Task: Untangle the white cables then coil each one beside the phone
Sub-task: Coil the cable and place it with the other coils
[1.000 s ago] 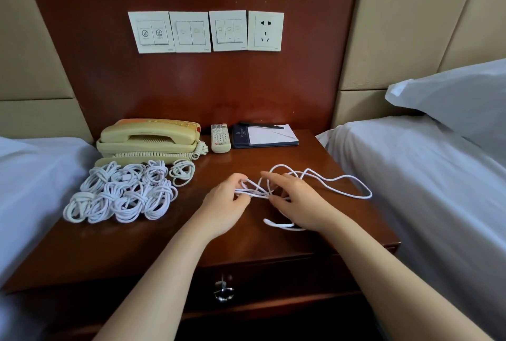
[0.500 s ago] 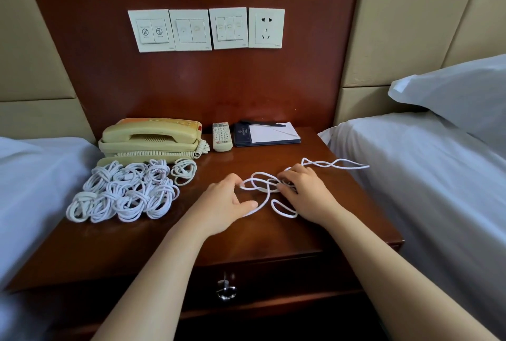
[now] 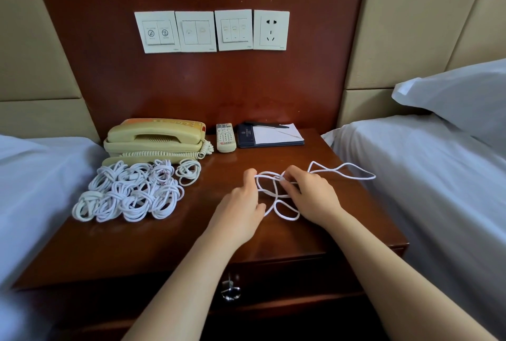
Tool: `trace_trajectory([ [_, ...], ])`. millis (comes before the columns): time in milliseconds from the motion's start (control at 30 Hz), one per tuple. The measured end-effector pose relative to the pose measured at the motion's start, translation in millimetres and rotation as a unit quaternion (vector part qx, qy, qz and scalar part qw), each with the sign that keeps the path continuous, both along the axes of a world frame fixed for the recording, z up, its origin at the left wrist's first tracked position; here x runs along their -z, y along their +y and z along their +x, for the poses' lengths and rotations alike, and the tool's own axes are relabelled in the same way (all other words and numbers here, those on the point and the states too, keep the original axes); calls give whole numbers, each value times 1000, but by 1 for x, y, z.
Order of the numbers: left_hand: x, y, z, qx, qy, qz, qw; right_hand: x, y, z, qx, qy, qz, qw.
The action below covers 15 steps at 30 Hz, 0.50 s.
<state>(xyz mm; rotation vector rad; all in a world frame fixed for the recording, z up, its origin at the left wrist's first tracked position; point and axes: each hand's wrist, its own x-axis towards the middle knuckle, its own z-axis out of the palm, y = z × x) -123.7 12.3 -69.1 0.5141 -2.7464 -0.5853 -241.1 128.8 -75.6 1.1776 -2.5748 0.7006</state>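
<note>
White cable now drawn into tighter loops mid-nightstand, tail trailing right; left hand and right hand both pinch it, so coiling has started; finished coils by phone

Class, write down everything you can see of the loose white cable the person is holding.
The loose white cable is thin, round, seemingly smooth flexible plastic. Uncoiled, it lies in crossing loops on the dark wooden nightstand, right of centre. The left hand pinches one loop, the right hand a neighbouring strand. A small loop lies between the hands; a long narrow loop trails right toward the bed. Its ends cannot be made out.
</note>
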Motion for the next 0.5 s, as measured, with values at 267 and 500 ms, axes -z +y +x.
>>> trace_trajectory([
  [267,-1,17,0,-121,35,-41,991,0,-5,2,1,-52,-49,997],
  [500,-2,13,-6,-67,-22,-57,996,0,-8,7,-45,-147,-131,979],
])
